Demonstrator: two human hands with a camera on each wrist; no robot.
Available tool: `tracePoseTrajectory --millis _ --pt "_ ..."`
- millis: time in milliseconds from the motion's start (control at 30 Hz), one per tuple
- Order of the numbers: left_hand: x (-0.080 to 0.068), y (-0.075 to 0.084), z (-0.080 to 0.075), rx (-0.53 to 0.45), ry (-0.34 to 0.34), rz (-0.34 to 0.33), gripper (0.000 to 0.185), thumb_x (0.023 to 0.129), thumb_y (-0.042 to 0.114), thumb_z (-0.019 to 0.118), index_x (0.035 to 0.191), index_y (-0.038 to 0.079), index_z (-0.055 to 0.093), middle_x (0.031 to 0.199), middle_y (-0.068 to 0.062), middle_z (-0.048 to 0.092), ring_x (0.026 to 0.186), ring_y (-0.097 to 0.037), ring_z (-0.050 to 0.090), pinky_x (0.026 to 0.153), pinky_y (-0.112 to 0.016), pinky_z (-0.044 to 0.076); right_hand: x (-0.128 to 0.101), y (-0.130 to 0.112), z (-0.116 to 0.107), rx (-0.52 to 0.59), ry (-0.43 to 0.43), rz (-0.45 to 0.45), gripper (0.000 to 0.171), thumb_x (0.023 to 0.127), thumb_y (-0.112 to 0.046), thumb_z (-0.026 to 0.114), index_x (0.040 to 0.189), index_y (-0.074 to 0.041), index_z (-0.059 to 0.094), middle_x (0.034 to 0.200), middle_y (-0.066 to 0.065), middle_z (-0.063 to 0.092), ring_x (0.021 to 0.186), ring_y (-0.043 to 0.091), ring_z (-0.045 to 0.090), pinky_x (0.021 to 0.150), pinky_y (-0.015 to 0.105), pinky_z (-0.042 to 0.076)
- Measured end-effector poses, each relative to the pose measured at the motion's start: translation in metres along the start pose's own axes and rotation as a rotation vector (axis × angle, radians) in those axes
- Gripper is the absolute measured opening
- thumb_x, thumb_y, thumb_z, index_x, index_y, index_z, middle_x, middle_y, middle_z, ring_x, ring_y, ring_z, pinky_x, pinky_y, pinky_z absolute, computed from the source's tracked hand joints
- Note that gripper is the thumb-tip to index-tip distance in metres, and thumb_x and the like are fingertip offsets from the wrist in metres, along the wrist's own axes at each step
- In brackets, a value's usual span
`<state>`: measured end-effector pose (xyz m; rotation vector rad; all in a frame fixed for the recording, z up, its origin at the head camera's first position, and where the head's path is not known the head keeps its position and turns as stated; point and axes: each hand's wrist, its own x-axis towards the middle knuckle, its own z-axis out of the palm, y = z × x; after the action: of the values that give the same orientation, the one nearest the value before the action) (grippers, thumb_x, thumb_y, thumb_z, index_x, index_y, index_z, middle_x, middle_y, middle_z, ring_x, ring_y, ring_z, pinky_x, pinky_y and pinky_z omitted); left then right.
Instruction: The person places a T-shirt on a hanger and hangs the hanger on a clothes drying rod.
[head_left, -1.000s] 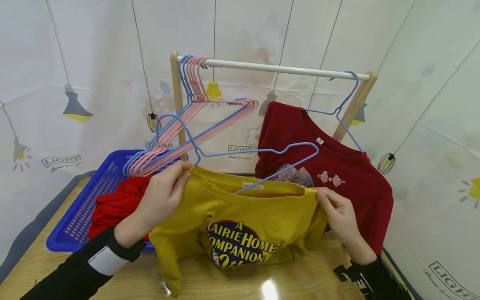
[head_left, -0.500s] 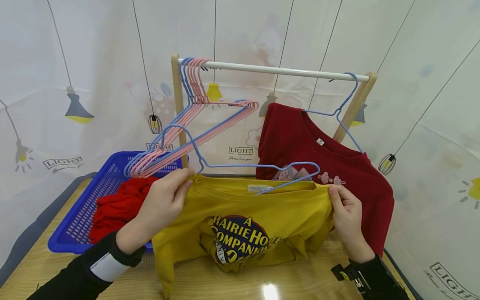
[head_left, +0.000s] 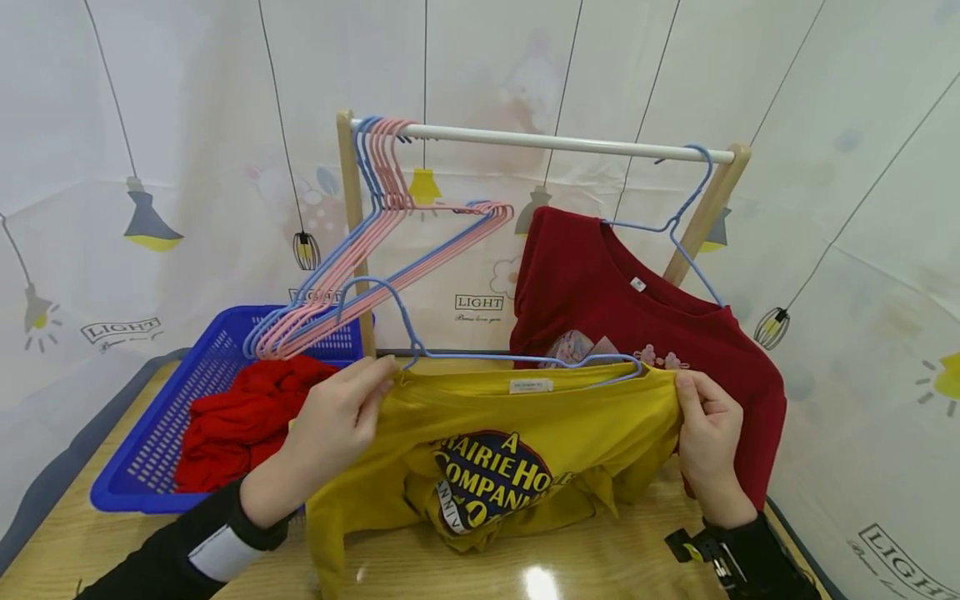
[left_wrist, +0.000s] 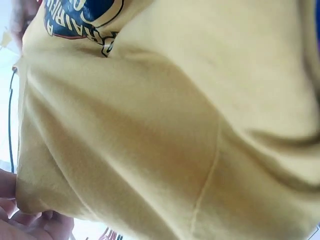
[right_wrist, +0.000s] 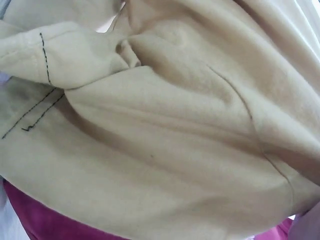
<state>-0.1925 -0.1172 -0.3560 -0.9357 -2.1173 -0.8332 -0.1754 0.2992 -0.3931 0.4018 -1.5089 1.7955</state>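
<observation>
Both hands, left hand [head_left: 337, 425] and right hand [head_left: 705, 433], still pinch the yellow shirt [head_left: 525, 433], blue hanger [head_left: 480, 354] now sunk inside.

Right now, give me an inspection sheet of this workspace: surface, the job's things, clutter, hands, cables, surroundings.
Surface: wooden table, glossy, with a light glare near the front edge.
Job's things: yellow T-shirt held up by its shoulders; blue wire hanger lies along its neckline, its right end inside the collar.
Clutter: blue basket at left holding a red garment.
Hands: left hand pinches the shirt's left shoulder; right hand pinches the right shoulder.
Cables: nothing seen.
Surroundings: clothes rack with a bunch of empty pink and blue hangers and a dark red shirt hung on a blue hanger; lamp-print curtain behind.
</observation>
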Motion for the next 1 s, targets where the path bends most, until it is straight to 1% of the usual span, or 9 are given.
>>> tracePoseTrajectory --millis 67,100,167,267,333,433,633,833,1000 --pt "-0.002 0.001 0.001 0.005 -0.013 -0.005 0.026 0.089 -0.015 0.067 0.109 0.001 0.071 0.088 -0.005 0.064 0.068 -0.013 0.050 0.056 -0.028 0.049 0.000 0.002 -0.002 -0.004 -0.001 -0.009 0.021 0.102 0.010 0.053 0.097 0.012 0.073 0.084 0.003 0.073 0.065 0.009 0.063 0.062 0.016 0.053" --pt "-0.002 0.001 0.001 0.010 -0.020 -0.007 0.027 0.088 -0.015 0.066 0.110 0.001 0.071 0.091 -0.006 0.066 0.070 -0.014 0.054 0.058 -0.029 0.052 0.000 0.003 -0.002 -0.030 -0.004 -0.015 0.021 0.102 0.010 0.053 0.097 0.011 0.073 0.083 0.002 0.072 0.065 0.008 0.062 0.062 0.016 0.053" --pt "-0.004 0.002 0.002 0.017 -0.038 -0.010 0.027 0.089 -0.015 0.066 0.110 0.001 0.071 0.094 -0.008 0.068 0.074 -0.017 0.062 0.062 -0.033 0.056 -0.001 0.004 -0.004 -0.104 -0.019 -0.038 0.020 0.101 0.011 0.053 0.095 0.014 0.072 0.081 -0.001 0.071 0.063 0.006 0.060 0.060 0.014 0.050" --pt "-0.006 0.002 0.003 0.017 -0.079 -0.015 0.028 0.088 -0.015 0.065 0.109 0.003 0.071 0.092 -0.005 0.067 0.079 -0.018 0.065 0.066 -0.036 0.058 -0.002 0.004 -0.004 -0.258 -0.063 -0.092 0.017 0.100 0.013 0.053 0.093 0.017 0.068 0.077 -0.007 0.069 0.060 0.003 0.058 0.056 0.012 0.048" --pt "-0.006 0.003 0.003 0.012 -0.106 -0.016 0.028 0.089 -0.016 0.065 0.108 0.004 0.070 0.087 -0.002 0.064 0.076 -0.016 0.063 0.065 -0.034 0.057 -0.003 0.004 -0.005 -0.353 -0.105 -0.146 0.015 0.098 0.017 0.053 0.093 0.019 0.067 0.077 -0.009 0.069 0.058 0.001 0.056 0.054 0.012 0.046" --pt "-0.007 0.004 0.004 0.007 -0.127 -0.016 0.029 0.089 -0.016 0.065 0.108 0.005 0.071 0.086 0.000 0.062 0.073 -0.012 0.058 0.064 -0.031 0.056 -0.004 0.005 -0.004 -0.424 -0.160 -0.217 0.016 0.094 0.022 0.054 0.093 0.017 0.069 0.081 -0.009 0.071 0.058 0.001 0.057 0.053 0.013 0.046" --pt "-0.006 0.008 0.007 -0.020 -0.155 -0.031 0.028 0.090 -0.015 0.064 0.107 0.006 0.071 0.088 0.000 0.065 0.076 -0.012 0.061 0.068 -0.033 0.058 -0.005 0.004 0.000 -0.443 -0.200 -0.302 0.016 0.091 0.023 0.057 0.093 0.016 0.072 0.084 -0.006 0.074 0.054 0.003 0.056 0.049 0.013 0.042" --pt "-0.008 0.012 0.014 -0.045 -0.162 -0.032 0.027 0.090 -0.015 0.064 0.106 0.006 0.071 0.092 -0.002 0.068 0.078 -0.014 0.063 0.069 -0.033 0.058 -0.006 -0.001 0.009 -0.504 -0.223 -0.358 0.016 0.089 0.020 0.063 0.093 0.010 0.075 0.083 -0.001 0.074 0.055 0.003 0.056 0.053 0.012 0.044" --pt "-0.007 0.014 0.019 -0.056 -0.155 -0.026 0.024 0.091 -0.013 0.064 0.106 0.005 0.071 0.095 -0.005 0.070 0.082 -0.016 0.066 0.071 -0.035 0.058 -0.005 -0.003 0.018 -0.549 -0.267 -0.424 0.014 0.099 -0.002 0.067 0.093 0.005 0.077 0.084 0.012 0.074 0.051 0.004 0.049 0.050 0.016 0.041"
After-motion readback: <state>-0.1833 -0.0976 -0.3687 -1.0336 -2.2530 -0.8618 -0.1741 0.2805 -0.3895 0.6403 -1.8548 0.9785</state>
